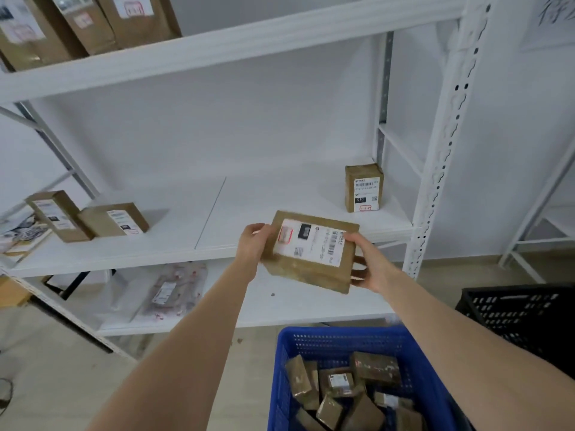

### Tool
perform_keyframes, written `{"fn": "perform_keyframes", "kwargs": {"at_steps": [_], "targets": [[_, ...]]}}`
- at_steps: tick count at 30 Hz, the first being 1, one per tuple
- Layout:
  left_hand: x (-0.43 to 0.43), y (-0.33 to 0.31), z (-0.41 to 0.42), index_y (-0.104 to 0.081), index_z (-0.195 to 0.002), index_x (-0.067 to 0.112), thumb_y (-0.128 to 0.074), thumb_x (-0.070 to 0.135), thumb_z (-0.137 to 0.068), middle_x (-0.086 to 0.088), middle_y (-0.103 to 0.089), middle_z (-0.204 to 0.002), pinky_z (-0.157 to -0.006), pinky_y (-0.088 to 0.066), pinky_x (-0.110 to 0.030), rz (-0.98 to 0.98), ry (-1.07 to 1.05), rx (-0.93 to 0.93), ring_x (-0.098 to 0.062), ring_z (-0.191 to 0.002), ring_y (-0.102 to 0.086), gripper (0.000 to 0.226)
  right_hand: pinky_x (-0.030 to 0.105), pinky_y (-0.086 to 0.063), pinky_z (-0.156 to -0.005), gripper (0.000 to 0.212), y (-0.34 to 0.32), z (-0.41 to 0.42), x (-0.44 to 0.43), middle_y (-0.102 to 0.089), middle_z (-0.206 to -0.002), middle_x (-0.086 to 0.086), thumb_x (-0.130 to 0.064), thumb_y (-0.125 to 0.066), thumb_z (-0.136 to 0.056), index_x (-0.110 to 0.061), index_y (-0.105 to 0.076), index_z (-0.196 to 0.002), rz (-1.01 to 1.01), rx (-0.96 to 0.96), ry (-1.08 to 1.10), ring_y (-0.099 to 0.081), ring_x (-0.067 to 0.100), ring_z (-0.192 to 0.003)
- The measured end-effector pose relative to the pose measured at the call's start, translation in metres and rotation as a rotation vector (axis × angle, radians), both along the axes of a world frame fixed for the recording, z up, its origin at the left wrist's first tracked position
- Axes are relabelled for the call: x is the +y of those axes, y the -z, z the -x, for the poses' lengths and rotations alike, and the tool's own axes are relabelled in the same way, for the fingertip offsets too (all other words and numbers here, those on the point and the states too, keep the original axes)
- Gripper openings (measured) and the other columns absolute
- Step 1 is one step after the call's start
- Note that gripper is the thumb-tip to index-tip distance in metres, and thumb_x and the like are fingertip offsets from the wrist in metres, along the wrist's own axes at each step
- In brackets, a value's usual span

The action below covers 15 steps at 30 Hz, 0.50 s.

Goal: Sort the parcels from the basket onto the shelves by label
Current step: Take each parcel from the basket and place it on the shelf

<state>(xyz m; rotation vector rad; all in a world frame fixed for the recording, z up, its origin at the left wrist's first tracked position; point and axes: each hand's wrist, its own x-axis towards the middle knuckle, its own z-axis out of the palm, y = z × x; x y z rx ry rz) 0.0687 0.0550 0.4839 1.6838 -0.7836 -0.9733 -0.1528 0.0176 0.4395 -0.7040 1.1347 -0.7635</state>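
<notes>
Here, left grip [253, 244] and right grip [370, 265] clasp a labelled parcel [311, 253] by its ends, shelf [264, 197] just beyond, basket [342, 340] below.

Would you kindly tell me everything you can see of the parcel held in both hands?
The parcel is a flat brown cardboard box, closed, with a white shipping label on its upper face bearing barcodes, a black patch and a red-framed mark; the print is too blurred to read. It is tilted in the air before the middle shelf. The left hand grips its left edge, the right hand its right edge; nothing else touches it.
</notes>
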Motion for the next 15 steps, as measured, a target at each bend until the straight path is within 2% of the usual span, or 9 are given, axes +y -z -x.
{"fn": "perform_keyframes", "kwargs": {"at_steps": [3, 4, 6, 7, 9, 10, 12, 15], "targets": [[0.000, -0.013, -0.017, -0.037, -0.141, 0.017, -0.068, 0.029, -0.085, -0.007, -0.045, -0.137, -0.087, -0.034, -0.029, 0.022, 0.159, -0.227, -0.019, -0.114, -0.047, 0.065, 0.034, -0.049, -0.074, 0.074, -0.022, -0.019, -0.002, -0.065, -0.111, 0.006, -0.031, -0.075, -0.077, -0.023, -0.039, -0.141, 0.205, 0.222, -0.096, -0.060, 0.022, -0.097], [0.000, -0.016, -0.022, -0.033, -0.144, 0.018, -0.070, 0.031, -0.083, -0.007, -0.041, -0.141, -0.090, -0.034, -0.029, -0.007, 0.246, -0.312, -0.020, -0.121, -0.045, 0.073, 0.032, -0.048, -0.071, 0.076, -0.030, -0.028, -0.001, -0.066, -0.110, 0.005, -0.028, -0.077, -0.077, -0.023, -0.037, -0.142, 0.262, 0.281, -0.141, -0.062, 0.020, -0.096], [0.000, -0.020, -0.027, -0.027, -0.148, 0.020, -0.074, 0.039, -0.078, -0.004, -0.035, -0.148, -0.098, -0.037, -0.031, -0.115, 0.456, -0.425, -0.023, -0.129, -0.043, 0.086, 0.032, -0.051, -0.073, 0.072, -0.042, -0.044, 0.002, -0.067, -0.108, 0.002, -0.028, -0.078, -0.075, -0.023, -0.044, -0.138, 0.334, 0.354, -0.217, -0.064, 0.018, -0.095], [0.001, -0.021, -0.028, -0.026, -0.148, 0.021, -0.075, 0.046, -0.076, -0.003, -0.036, -0.148, -0.101, -0.038, -0.033, -0.179, 0.545, -0.447, -0.023, -0.128, -0.046, 0.091, 0.032, -0.051, -0.076, 0.069, -0.046, -0.050, 0.003, -0.067, -0.107, 0.001, -0.029, -0.078, -0.074, -0.024, -0.047, -0.136, 0.358, 0.370, -0.247, -0.065, 0.017, -0.095], [0.002, -0.019, -0.033, -0.032, -0.144, 0.023, -0.072, 0.057, -0.072, -0.001, -0.053, -0.137, -0.099, -0.046, -0.037, -0.277, 0.665, -0.441, -0.020, -0.113, -0.060, 0.089, 0.032, -0.052, -0.079, 0.062, -0.051, -0.060, 0.005, -0.070, -0.105, 0.000, -0.030, -0.077, -0.074, -0.026, -0.053, -0.131, 0.375, 0.369, -0.292, -0.066, 0.017, -0.095], [0.004, -0.019, -0.035, -0.040, -0.138, 0.022, -0.070, 0.057, -0.075, -0.001, -0.063, -0.124, -0.095, -0.051, -0.038, -0.291, 0.709, -0.413, -0.019, -0.104, -0.066, 0.078, 0.033, -0.053, -0.081, 0.058, -0.053, -0.062, 0.006, -0.071, -0.103, -0.001, -0.030, -0.076, -0.075, -0.027, -0.055, -0.128, 0.374, 0.358, -0.297, -0.067, 0.017, -0.095], [0.007, -0.020, -0.039, -0.052, -0.125, 0.019, -0.067, 0.053, -0.080, -0.003, -0.072, -0.105, -0.089, -0.055, -0.038, -0.281, 0.762, -0.322, -0.019, -0.092, -0.070, 0.058, 0.034, -0.054, -0.083, 0.053, -0.059, -0.065, 0.009, -0.072, -0.100, -0.001, -0.029, -0.077, -0.075, -0.028, -0.058, -0.124, 0.378, 0.328, -0.289, -0.068, 0.017, -0.093], [0.009, -0.018, -0.047, -0.052, -0.126, 0.018, -0.073, 0.056, -0.070, -0.004, -0.073, -0.104, -0.089, -0.055, -0.041, -0.272, 0.754, -0.209, -0.023, -0.093, -0.071, 0.071, 0.034, -0.056, -0.079, 0.051, -0.061, -0.070, 0.010, -0.073, -0.100, 0.002, -0.028, -0.076, -0.075, -0.026, -0.060, -0.124, 0.377, 0.293, -0.287, -0.070, 0.019, -0.092]]}}
